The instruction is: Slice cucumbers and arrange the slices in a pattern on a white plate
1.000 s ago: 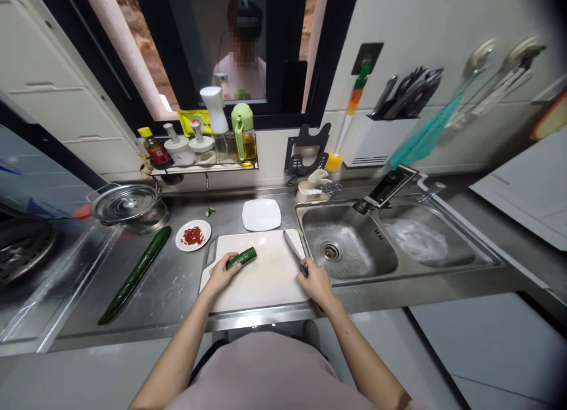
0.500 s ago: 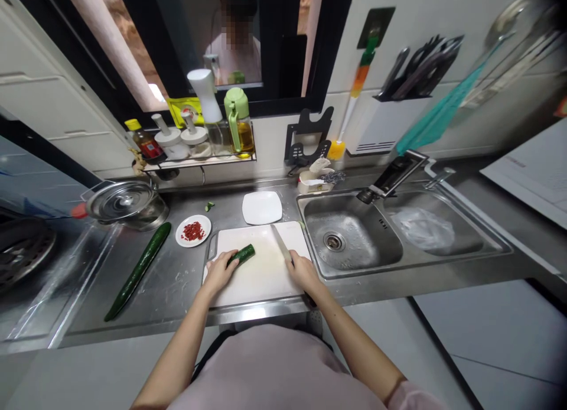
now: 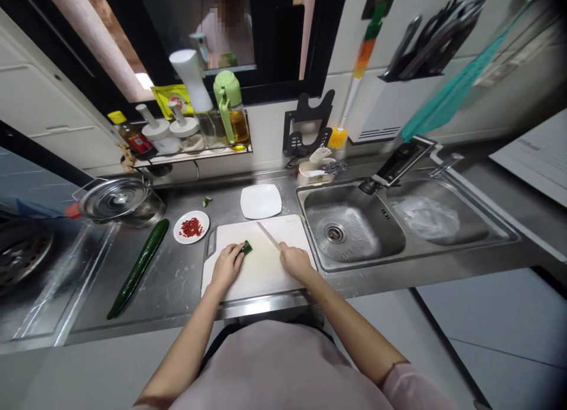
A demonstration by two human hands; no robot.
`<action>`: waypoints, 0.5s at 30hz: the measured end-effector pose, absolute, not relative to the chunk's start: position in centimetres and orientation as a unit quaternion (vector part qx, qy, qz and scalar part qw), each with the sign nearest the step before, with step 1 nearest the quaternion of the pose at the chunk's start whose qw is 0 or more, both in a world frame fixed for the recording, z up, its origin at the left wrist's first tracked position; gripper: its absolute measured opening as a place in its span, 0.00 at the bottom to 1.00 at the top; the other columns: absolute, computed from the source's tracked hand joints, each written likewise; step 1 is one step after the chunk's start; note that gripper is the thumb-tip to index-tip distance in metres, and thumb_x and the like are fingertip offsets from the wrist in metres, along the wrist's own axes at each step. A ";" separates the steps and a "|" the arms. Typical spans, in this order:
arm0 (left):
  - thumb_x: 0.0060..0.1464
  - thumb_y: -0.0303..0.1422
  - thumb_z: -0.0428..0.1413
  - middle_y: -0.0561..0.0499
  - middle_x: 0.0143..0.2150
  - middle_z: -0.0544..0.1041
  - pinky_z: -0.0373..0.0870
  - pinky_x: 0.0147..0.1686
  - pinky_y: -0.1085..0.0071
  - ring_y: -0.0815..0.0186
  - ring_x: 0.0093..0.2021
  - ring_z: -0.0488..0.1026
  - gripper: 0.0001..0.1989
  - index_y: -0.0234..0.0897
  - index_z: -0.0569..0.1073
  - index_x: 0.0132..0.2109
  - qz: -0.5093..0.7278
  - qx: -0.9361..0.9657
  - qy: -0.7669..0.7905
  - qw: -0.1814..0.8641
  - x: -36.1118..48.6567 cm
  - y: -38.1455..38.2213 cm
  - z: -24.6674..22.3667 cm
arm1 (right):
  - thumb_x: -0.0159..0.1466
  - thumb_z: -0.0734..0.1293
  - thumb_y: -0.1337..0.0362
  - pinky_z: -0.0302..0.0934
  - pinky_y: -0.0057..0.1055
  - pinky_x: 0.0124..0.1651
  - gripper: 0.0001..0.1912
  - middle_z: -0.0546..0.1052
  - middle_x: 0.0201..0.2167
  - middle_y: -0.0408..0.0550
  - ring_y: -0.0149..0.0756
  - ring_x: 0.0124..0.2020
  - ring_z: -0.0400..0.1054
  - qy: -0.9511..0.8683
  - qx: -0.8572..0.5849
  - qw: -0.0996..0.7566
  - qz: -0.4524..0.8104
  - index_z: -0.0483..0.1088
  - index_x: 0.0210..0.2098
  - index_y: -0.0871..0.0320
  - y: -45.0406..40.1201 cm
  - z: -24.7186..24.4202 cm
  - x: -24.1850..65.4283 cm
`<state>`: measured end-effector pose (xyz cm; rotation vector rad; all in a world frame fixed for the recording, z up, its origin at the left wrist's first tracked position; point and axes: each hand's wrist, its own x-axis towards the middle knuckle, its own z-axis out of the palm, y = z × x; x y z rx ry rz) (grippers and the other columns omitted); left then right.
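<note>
A short piece of cucumber lies on the white cutting board, and my left hand is closed over most of it, with only its green cut end showing. My right hand grips the handle of a knife, whose blade points up and left, a little to the right of the cucumber and apart from it. Beyond the board sits a white square plate. On the left, a whole cucumber rests on the steel counter, near a small round plate of chopped red bits.
A double sink with a black faucet adjoins the board's right side. At the back left stands a lidded steel pot. Small green scraps lie behind the round plate. A condiment shelf juts out below the window.
The knife has swung so its blade leans further left, towards the cucumber. My left hand has shifted right and covers more of the piece. The whole view has tilted slightly.
</note>
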<state>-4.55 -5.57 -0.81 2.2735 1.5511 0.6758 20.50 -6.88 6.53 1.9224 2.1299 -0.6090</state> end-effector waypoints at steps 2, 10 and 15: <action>0.63 0.35 0.48 0.47 0.47 0.73 0.69 0.49 0.65 0.63 0.46 0.71 0.20 0.46 0.69 0.60 0.226 0.799 0.538 0.148 -4.7 -5.8 -0.9 | 0.67 0.53 0.69 0.59 0.33 0.42 0.16 0.78 0.40 0.57 0.42 0.44 0.73 0.722 0.649 0.113 -0.212 0.62 0.51 0.60 -6.8 6.5 20.3; 0.63 0.34 0.47 0.46 0.47 0.72 0.69 0.47 0.66 0.63 0.46 0.70 0.20 0.45 0.69 0.60 0.217 0.808 0.534 0.122 -5.2 -6.8 -0.9 | 0.66 0.54 0.70 0.60 0.35 0.45 0.16 0.78 0.40 0.58 0.43 0.46 0.73 0.705 0.658 0.115 -0.238 0.62 0.52 0.62 -5.9 5.9 19.9; 0.62 0.33 0.48 0.46 0.46 0.71 0.68 0.48 0.66 0.63 0.46 0.69 0.19 0.45 0.71 0.58 0.230 0.807 0.533 0.107 -4.9 -6.8 -1.4 | 0.69 0.51 0.67 0.62 0.34 0.43 0.15 0.78 0.39 0.57 0.42 0.44 0.73 0.724 0.643 0.088 -0.236 0.65 0.49 0.61 -6.2 6.3 18.9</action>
